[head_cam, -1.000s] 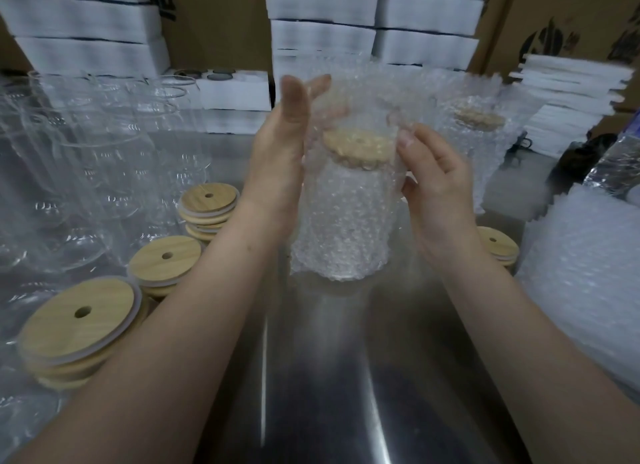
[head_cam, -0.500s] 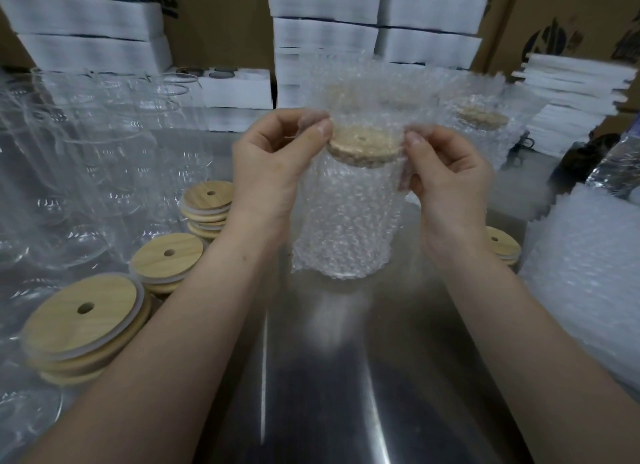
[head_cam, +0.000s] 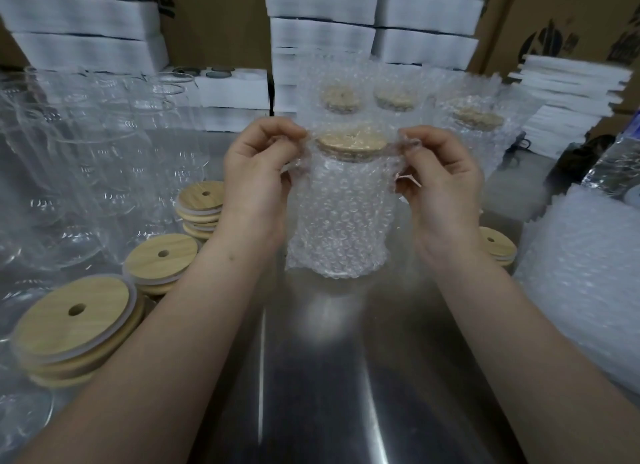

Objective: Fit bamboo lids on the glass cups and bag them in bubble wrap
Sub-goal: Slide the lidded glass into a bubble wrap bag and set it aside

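- Bubble-wrap bag (head_cam: 343,221) edges have been drawn down beside the bamboo lid (head_cam: 351,141) since earlier.
- Its corners are pinched by left hand (head_cam: 259,176) and right hand (head_cam: 440,179), over the tabletop (head_cam: 311,377).
- Three bagged cups (head_cam: 396,98) are done behind (many bare glasses (head_cam: 86,134) left).

The bagged cup (head_cam: 341,217) is central, with lid stacks (head_cam: 74,325) left, bubble wrap (head_cam: 585,273) right, wrapped cups (head_cam: 479,120) behind.

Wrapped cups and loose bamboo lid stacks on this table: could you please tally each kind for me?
Bubble-wrapped cups: 4
Bamboo lid stacks: 4
Total: 8
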Tool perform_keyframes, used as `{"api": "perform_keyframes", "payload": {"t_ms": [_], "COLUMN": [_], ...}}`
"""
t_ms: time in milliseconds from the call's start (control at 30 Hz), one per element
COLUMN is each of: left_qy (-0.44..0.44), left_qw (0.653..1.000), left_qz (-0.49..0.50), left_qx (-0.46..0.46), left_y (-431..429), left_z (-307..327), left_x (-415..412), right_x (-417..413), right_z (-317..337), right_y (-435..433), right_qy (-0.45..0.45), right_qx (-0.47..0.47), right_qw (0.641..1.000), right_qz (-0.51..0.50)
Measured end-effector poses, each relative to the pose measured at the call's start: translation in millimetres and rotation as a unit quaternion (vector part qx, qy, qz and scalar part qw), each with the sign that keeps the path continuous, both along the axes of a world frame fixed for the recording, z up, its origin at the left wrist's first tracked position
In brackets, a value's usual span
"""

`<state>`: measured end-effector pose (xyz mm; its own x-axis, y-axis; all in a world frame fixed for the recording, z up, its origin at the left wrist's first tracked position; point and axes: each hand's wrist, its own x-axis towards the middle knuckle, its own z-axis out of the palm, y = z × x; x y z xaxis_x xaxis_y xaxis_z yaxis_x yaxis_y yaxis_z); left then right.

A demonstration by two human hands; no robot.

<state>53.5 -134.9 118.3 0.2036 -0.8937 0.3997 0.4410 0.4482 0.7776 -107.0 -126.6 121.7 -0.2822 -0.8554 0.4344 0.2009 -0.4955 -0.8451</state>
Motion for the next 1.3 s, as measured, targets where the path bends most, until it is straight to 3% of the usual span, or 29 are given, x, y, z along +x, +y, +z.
{"api": "perform_keyframes", "payload": {"t_ms": [333,700,1067,1167,1300], "left_qy": [0.052,0.082,0.13,0.077,-0.048], "left_qw": [0.996,0.989,0.982,0.983,0.966], "left_qz": [-0.072,-0.117,-0.097,-0.076,-0.155], "left_qx": [0.031,0.038,0.092,0.15,0.201], "left_y": [-3.5,-1.7,-0.4,-2.0,-0.9], "left_z": [-10.4,-20.5,-22.3,-25.1,-28.5], "left_x": [-1.3,-4.6,-9.6,-10.2,-10.4], "right_x": [0.7,1.7,8.4,12.6,18.5], "right_z": [-3.4,-13.3,-12.8,-11.2,-7.9], "right_y": [-3.5,-9.6,1.9,6.3,10.8], "right_qy": [-0.037,-0.007,0.172,0.24,0.291], "right_qx": [0.03,0.022,0.0,0.033,0.104], "right_qw": [0.998,0.999,0.98,0.967,0.951], "right_qz": [0.029,-0.025,-0.096,-0.084,-0.027]}}
